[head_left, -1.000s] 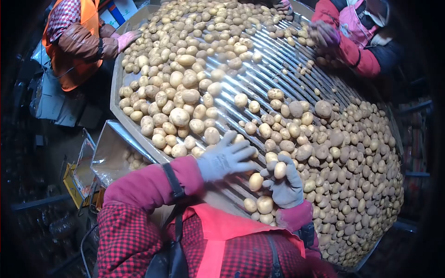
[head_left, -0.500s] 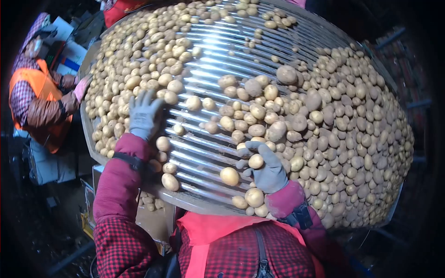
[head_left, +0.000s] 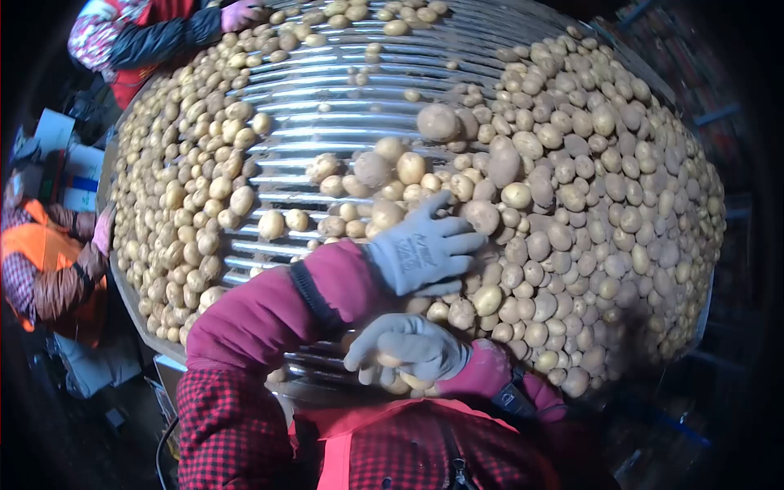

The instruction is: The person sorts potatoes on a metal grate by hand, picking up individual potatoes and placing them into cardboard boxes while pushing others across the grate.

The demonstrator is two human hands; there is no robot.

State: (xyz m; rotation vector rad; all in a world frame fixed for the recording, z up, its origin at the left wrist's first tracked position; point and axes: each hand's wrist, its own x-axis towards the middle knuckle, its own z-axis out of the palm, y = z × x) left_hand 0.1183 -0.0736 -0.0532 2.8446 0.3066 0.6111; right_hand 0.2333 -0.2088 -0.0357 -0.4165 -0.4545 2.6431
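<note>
My left hand (head_left: 426,245), in a grey glove, reaches across the metal bars with its fingers spread. It lies against the edge of the large heap of potatoes (head_left: 563,237) on the right, close to a round brownish potato (head_left: 480,217). Nearer my body, my right hand (head_left: 408,347), gloved the same way, is curled around a potato (head_left: 389,358) that shows partly between thumb and fingers. Just below that hand, a few potatoes lie on the bars, partly hidden by it.
Shiny roller bars (head_left: 327,122) run across the table. Another potato heap (head_left: 180,229) lies along the left side. A person in an orange vest (head_left: 45,241) stands at left. Another person's pink-gloved hand (head_left: 242,15) rests among potatoes at the far left edge.
My left hand has swung from the left heap across to the right heap. My right hand has drawn nearer my body, still holding a potato. The view has shifted, bringing a second person in.
</note>
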